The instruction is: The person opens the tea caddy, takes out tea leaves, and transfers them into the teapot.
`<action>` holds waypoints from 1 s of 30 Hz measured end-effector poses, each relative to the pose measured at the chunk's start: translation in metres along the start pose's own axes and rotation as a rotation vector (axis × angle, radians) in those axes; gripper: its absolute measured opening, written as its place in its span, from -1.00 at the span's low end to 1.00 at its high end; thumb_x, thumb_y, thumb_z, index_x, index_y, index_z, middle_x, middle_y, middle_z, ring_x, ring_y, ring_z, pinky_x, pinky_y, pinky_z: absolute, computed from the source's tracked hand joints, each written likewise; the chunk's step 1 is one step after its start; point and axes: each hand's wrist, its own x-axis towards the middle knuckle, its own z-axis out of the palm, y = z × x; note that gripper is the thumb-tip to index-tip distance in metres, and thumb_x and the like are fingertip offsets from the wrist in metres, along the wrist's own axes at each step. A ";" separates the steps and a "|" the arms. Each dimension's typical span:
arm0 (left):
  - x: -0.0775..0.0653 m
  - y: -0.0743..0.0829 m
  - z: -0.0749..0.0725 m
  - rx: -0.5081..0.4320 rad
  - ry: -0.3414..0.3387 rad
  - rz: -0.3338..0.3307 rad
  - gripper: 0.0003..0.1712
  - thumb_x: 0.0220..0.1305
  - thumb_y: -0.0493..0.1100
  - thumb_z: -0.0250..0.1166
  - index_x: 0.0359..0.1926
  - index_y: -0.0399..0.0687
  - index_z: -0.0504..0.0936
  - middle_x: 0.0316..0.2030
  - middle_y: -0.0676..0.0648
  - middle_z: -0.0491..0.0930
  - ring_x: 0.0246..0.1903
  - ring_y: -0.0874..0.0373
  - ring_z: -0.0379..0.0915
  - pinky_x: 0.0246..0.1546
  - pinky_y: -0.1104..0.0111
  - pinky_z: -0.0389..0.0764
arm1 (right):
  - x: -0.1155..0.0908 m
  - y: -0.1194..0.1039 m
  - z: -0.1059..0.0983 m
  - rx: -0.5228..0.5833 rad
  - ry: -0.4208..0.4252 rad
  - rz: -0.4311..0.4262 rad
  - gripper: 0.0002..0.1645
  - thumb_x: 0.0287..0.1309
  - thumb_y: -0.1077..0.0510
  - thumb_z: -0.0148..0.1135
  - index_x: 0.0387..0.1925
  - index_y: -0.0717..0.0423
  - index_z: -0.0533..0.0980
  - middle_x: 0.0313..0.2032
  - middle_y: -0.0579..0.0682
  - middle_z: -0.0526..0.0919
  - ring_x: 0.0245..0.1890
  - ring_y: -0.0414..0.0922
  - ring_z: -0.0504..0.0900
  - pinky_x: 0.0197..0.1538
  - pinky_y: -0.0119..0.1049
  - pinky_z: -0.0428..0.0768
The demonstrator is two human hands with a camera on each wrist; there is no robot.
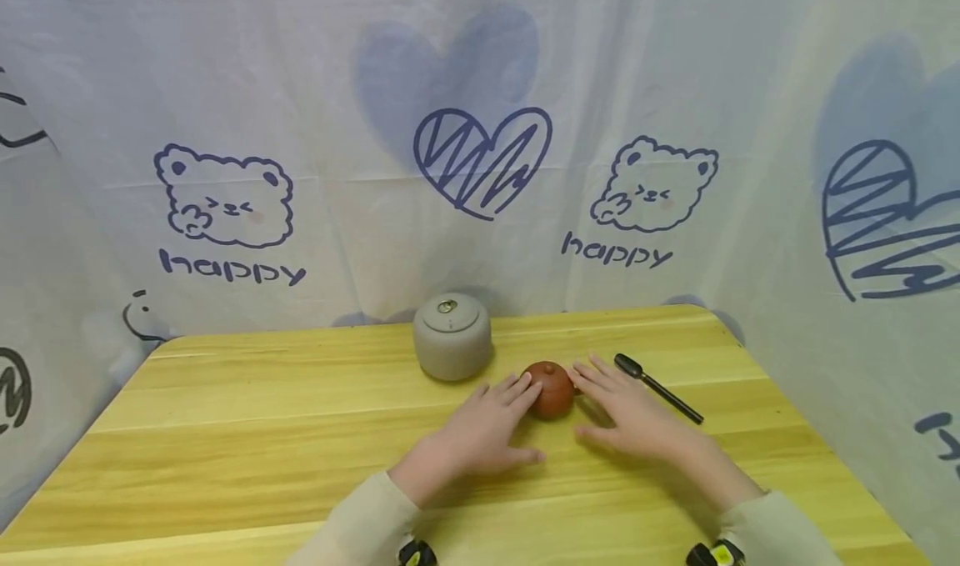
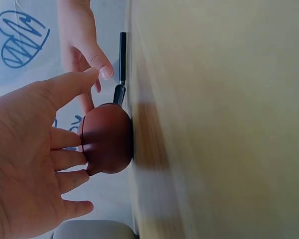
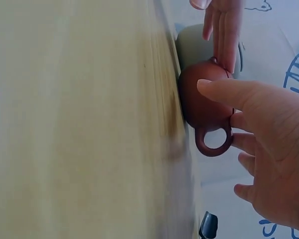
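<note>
A small reddish-brown teapot (image 1: 551, 393) with a knobbed lid stands upright on the wooden table. Its ring handle (image 3: 214, 153) shows in the right wrist view, on the right hand's side. My left hand (image 1: 487, 428) is at the teapot's left, straight fingertips at the lid's edge and thumb spread away. On the other side, my right hand (image 1: 630, 412) has its fingers stretched out beside the teapot near the handle. Neither hand is curled round it. Whether the right fingertips touch the teapot, I cannot tell.
A grey lidded jar (image 1: 452, 341) with a small ring on top stands behind and left of the teapot. To the right lies a black tea scoop (image 1: 660, 389), angled on the wooden table (image 1: 247, 433). A printed white cloth (image 1: 337, 91) hangs behind and at both sides.
</note>
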 end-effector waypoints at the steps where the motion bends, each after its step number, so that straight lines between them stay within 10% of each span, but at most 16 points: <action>1: -0.002 0.001 0.000 0.000 -0.002 0.006 0.07 0.20 0.40 0.20 0.54 0.00 0.03 0.53 -0.08 0.00 0.52 -0.04 -0.06 0.45 -0.07 0.14 | -0.002 -0.001 0.000 -0.003 0.002 -0.002 -0.03 0.16 -0.21 0.29 0.46 0.11 0.18 0.46 0.12 0.21 0.49 0.23 0.05 0.38 0.34 0.16; 30: -0.052 0.015 -0.005 0.009 -0.054 0.085 0.03 0.21 0.40 0.19 0.54 0.08 0.03 0.53 0.01 -0.01 0.54 -0.03 -0.15 0.48 -0.12 0.00 | -0.043 -0.036 -0.008 -0.010 -0.034 -0.057 -0.03 0.18 -0.32 0.21 0.47 0.06 0.18 0.46 0.08 0.23 0.49 0.21 0.10 0.36 0.31 0.23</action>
